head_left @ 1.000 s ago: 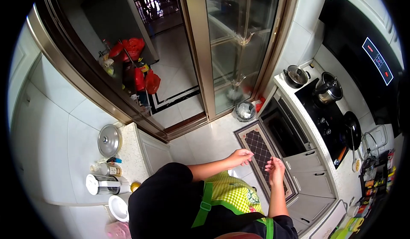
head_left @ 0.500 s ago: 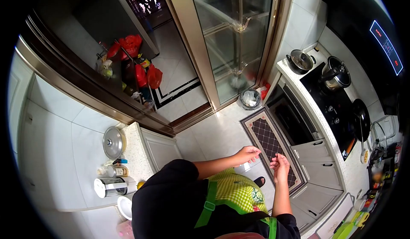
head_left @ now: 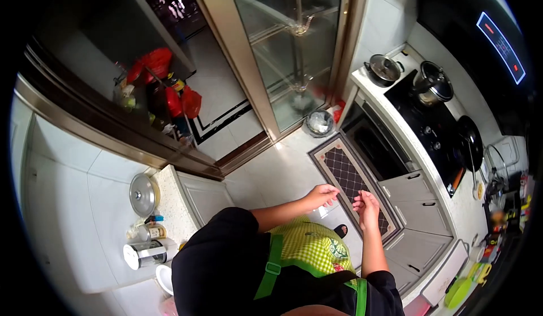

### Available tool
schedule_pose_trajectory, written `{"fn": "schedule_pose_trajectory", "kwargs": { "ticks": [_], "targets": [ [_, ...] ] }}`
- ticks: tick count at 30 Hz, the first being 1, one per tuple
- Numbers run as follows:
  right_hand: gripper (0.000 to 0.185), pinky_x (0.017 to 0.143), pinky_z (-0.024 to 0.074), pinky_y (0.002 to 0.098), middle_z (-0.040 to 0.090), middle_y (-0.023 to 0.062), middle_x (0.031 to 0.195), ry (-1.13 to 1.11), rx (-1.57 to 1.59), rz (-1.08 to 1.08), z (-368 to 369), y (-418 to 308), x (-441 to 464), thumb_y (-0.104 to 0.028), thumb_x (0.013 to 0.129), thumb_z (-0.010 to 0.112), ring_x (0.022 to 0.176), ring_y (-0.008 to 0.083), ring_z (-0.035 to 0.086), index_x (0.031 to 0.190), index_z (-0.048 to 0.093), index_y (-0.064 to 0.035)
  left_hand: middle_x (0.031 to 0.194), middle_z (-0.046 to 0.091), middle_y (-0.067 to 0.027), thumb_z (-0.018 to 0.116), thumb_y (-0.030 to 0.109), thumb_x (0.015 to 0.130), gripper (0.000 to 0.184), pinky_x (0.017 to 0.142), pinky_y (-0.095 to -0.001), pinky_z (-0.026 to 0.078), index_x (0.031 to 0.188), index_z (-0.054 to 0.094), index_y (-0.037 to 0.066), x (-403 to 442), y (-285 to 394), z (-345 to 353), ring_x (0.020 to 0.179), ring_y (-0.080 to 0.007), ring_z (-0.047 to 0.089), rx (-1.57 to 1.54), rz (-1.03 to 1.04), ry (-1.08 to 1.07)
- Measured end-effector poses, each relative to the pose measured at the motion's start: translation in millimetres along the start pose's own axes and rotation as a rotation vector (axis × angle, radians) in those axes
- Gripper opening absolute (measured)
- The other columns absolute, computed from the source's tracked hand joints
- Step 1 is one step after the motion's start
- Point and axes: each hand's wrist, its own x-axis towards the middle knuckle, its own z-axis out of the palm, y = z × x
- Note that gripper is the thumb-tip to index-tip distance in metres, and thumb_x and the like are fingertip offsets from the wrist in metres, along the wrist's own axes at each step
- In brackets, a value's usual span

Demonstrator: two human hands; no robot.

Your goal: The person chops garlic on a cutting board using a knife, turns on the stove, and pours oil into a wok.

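My left hand [head_left: 321, 197] is raised in front of the yellow-green checked apron [head_left: 302, 242], fingers bent and tips drawn together toward the thumb. Opposite it, a short gap away, my right hand [head_left: 367, 207] is curled in a similar pinch. Whatever either pinch holds, if anything, is too small or hidden to make out. Neither hand touches the other or any surface. Below them in the view lies a dark patterned floor mat [head_left: 345, 172].
On the right counter stand a lidded pot [head_left: 384, 70], a pressure cooker [head_left: 432, 84] and a black wok [head_left: 469, 141] by the hob. A bin [head_left: 319, 123] sits near the glass door [head_left: 288, 44]. At left are a lidded steel pot [head_left: 144, 195] and a jar [head_left: 145, 254].
The camera view has shifted, so the room appears moved left and slightly up. Both hands stay raised and pinched, a little closer together, with the right fingers turned more toward the left hand.
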Motion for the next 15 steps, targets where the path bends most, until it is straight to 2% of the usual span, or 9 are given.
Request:
{"fn": "schedule_pose_trajectory", "kwargs": {
  "ticks": [4, 6, 15],
  "targets": [
    [0.019, 0.052, 0.0492, 0.0257, 0.064, 0.0054, 0.079, -0.021, 0.008, -0.013, 6.1, -5.9, 3.1, -0.022, 0.096, 0.056, 0.061, 0.0132, 0.061, 0.101, 0.060, -0.0046, 0.094, 0.062, -0.0038, 0.057, 0.026, 0.096, 0.030, 0.060, -0.0237, 0.046, 0.119, 0.059, 0.006, 4.4, 12.9, -1.6, 0.074, -0.0108, 0.059, 0.020, -0.005, 0.028],
    [0.019, 0.052, 0.0492, 0.0255, 0.064, 0.0056, 0.079, -0.008, 0.011, -0.020, 2.5, -4.8, 1.1, -0.023, 0.096, 0.057, 0.062, 0.0131, 0.061, 0.101, 0.060, -0.0042, 0.094, 0.062, -0.0023, 0.056, 0.031, 0.097, 0.033, 0.061, -0.0235, 0.046, 0.119, 0.058, 0.007, 7.1, 12.5, 0.2, 0.073, -0.0105, 0.059, 0.022, 0.007, -0.027],
    [0.019, 0.052, 0.0489, 0.0250, 0.063, 0.0046, 0.077, 0.024, 0.026, -0.032, 7.0, -6.4, -8.9, -0.023, 0.095, 0.058, 0.061, 0.0135, 0.061, 0.099, 0.060, -0.0049, 0.094, 0.062, -0.0030, 0.056, 0.029, 0.097, 0.030, 0.061, -0.0238, 0.046, 0.118, 0.059, 0.007, 2.1, 28.2, 6.9, 0.074, -0.0112, 0.059, 0.037, -0.001, -0.038]
  ]
}}
